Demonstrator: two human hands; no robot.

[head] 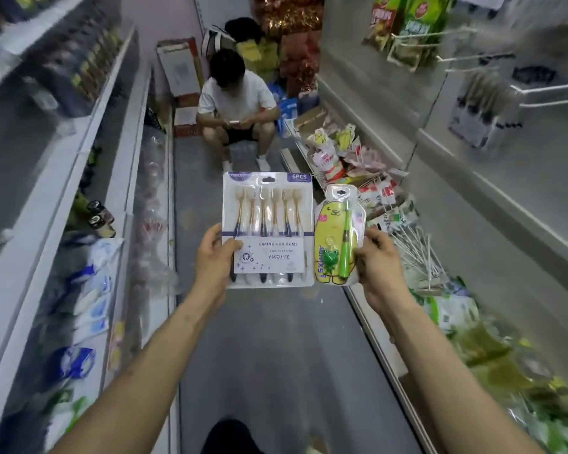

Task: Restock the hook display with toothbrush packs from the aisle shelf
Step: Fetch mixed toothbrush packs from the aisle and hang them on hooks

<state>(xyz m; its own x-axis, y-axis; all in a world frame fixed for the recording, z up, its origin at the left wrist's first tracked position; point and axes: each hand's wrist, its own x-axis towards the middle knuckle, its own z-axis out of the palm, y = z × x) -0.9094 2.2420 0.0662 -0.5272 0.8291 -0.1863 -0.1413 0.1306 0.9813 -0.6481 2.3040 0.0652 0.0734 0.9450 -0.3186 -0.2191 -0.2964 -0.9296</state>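
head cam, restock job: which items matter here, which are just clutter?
Job: six-pack toothbrush pack, held by left hand; yellow bear toothbrush pack, held by right hand; wire display hooks, upper right.
Clutter: seated person; snack bags; cardboard box; jars on left shelf.

White six-pack (pixel 267 229) with purple corners, gold and navy brushes; beside it, yellow bear pack (pixel 339 235) with green brush; grey floor (pixel 276 355).

Upright six-pack (pixel 267 229) beside yellow bear pack (pixel 336 237)
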